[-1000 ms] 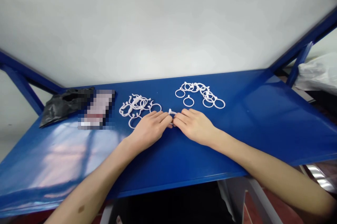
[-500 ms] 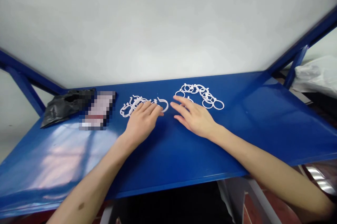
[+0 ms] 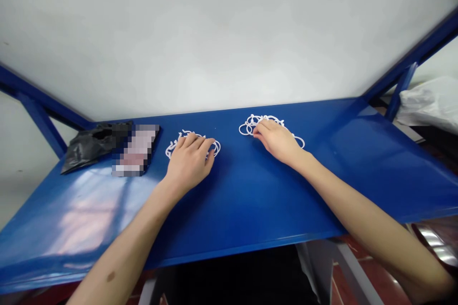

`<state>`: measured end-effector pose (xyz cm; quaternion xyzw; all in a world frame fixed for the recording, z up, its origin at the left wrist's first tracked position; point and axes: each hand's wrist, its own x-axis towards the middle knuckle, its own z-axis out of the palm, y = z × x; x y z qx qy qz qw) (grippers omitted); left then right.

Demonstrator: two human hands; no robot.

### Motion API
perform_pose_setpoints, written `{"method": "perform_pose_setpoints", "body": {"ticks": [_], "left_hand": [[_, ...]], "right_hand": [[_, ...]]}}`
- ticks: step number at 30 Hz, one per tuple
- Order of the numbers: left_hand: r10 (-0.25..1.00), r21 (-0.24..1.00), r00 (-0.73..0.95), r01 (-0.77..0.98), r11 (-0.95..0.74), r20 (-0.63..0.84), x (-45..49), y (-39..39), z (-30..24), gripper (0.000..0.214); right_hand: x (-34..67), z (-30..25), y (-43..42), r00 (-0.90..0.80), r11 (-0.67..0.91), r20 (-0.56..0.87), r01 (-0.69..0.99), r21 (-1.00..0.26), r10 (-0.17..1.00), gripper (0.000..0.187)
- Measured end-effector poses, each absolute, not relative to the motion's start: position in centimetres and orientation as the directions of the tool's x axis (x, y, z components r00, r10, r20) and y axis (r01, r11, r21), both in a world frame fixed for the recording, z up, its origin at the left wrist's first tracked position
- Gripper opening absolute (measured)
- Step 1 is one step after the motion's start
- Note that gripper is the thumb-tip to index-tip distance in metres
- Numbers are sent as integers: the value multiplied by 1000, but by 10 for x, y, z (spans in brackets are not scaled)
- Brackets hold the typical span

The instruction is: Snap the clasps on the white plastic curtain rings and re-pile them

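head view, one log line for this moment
left hand: on left ring pile | right hand: on right ring pile | surface: blue table

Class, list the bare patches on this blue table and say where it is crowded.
Bare: the strip between the left hand and right hand; the table end beyond the right ring pile; the near-left stretch in front of the blurred packet. Crowded: the back left, with black bag, packet and left ring pile.

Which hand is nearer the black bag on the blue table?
Left. The left hand rests right of the black bag; the right hand lies farther right, on a ring pile.
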<state>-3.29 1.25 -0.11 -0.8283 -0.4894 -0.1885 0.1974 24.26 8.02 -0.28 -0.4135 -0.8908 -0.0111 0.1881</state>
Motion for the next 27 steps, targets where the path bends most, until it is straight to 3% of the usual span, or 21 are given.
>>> {"method": "perform_pose_setpoints", "body": {"ticks": [4, 9, 14, 19, 22, 27], "left_hand": [[687, -148, 493, 855, -498, 534, -32, 14, -2, 19], [637, -114, 530, 811, -574, 560, -27, 14, -2, 15], [602, -84, 569, 762, -642, 559, -17, 9, -3, 17], [550, -71, 645, 681, -729, 531, -10, 4, -5, 17], [523, -55, 701, 621, -782, 486, -8, 3, -4, 12], [476, -34, 735, 559, -828, 482, -9, 2, -3, 23]], "right_hand": [[228, 1, 103, -648, 688, 285, 723, -63, 707, 20], [221, -8, 112, -701, 727, 198, 676, -121, 685, 12], [222, -11, 86, -695, 726, 215, 673, -139, 686, 11], [215, -5, 45, -766, 810, 265, 564, -162, 586, 15], [210, -6, 28, -782, 847, 338, 521, -107, 524, 23], [209, -8, 23, -801, 878, 395, 477, -35, 451, 25]]}}
